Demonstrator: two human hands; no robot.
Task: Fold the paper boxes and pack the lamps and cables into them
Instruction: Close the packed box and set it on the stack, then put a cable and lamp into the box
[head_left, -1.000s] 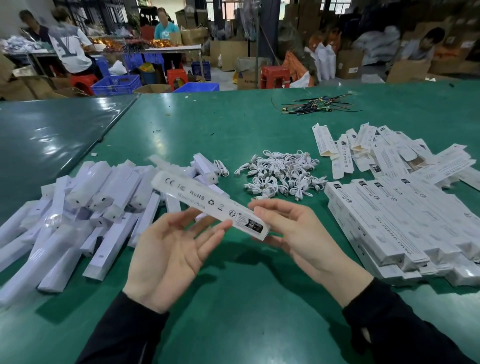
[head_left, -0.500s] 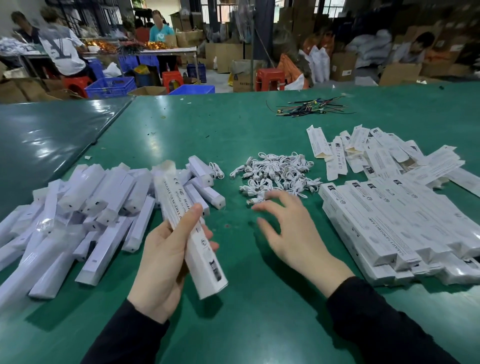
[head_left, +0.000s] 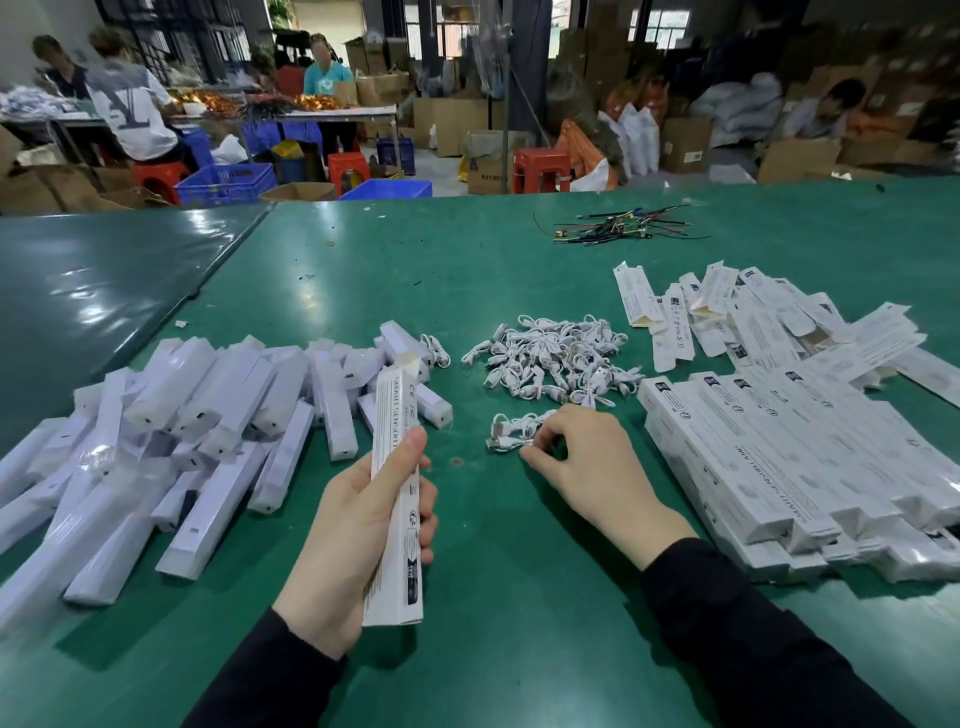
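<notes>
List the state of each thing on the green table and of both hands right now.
Left hand: grips the box.
Box: folded, upright, top open.
Right hand: pinches a cable.
Cable: coiled, on table.
Cable pile: loose heap.
Lamps: wrapped, heaped.
Flat boxes: unfolded, scattered.

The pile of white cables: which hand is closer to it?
Right. The right hand pinches one cable just below the cable pile; the left hand holds a box farther left.
</notes>
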